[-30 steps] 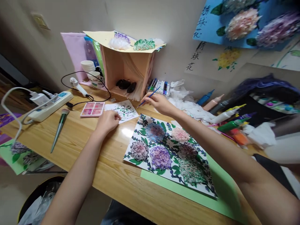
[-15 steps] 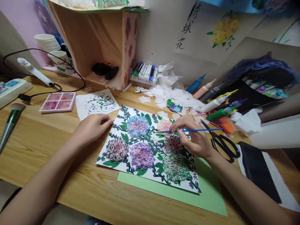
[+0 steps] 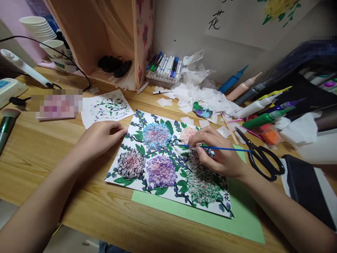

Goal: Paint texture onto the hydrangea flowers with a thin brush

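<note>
A white sheet with a flower painting (image 3: 181,200) lies in front of me, with several raised, ruffled blooms in blue, pink, purple, black and green among green leaves. My left hand (image 3: 106,137) rests at its upper left edge, thumb and fingertips pinched together on the paper's border. In my right hand (image 3: 217,151) is a thin blue paintbrush (image 3: 229,148), held between thumb and fingers. The brush lies nearly level, its tip pointing left over the middle of the painting beside the blue bloom. That hand hides part of the pink and black blooms.
Green paper (image 3: 200,221) lies beneath the painting. Black scissors (image 3: 263,158), paint bottles (image 3: 265,117) and a black case (image 3: 308,189) are on the right. Behind are a paint-smeared palette (image 3: 202,109), tissue scraps, markers (image 3: 165,66) and a speckled sheet (image 3: 110,107). A makeup brush (image 3: 7,126) lies left.
My view has tilted down and come slightly closer. The paintbrush stays in my right hand, its tip still over the middle of the painting. My left hand keeps its place at the paper's edge.
</note>
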`<state>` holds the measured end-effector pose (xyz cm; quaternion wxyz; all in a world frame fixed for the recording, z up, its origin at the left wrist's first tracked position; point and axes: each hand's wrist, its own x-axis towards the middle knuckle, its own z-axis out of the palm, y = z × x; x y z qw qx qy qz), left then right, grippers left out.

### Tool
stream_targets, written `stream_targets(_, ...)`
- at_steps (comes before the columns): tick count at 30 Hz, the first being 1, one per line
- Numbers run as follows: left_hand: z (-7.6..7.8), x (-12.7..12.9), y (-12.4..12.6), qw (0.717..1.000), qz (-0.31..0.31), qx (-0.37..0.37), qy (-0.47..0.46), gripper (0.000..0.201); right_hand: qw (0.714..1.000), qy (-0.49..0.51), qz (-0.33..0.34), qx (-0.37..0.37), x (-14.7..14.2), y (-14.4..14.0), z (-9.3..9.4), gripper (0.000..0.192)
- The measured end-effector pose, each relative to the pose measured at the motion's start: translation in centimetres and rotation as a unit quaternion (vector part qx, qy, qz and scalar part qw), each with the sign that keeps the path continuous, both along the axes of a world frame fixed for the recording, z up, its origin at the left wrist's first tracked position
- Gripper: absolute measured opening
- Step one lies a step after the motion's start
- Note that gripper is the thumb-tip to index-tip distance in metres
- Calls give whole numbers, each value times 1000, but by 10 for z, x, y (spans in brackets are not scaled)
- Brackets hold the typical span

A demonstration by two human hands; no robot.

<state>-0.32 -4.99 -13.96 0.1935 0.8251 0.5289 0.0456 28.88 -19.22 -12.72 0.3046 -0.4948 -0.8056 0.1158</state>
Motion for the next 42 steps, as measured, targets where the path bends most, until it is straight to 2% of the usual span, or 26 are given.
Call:
stream_targets(9,10,0,-3,999,-14,-41,8,38,1000,1,5,11,0,1,0,20)
stream_targets(42,9,2,-3,999,-14,-39,2,36,1000,3,2,20,-2,-3,-3,17)
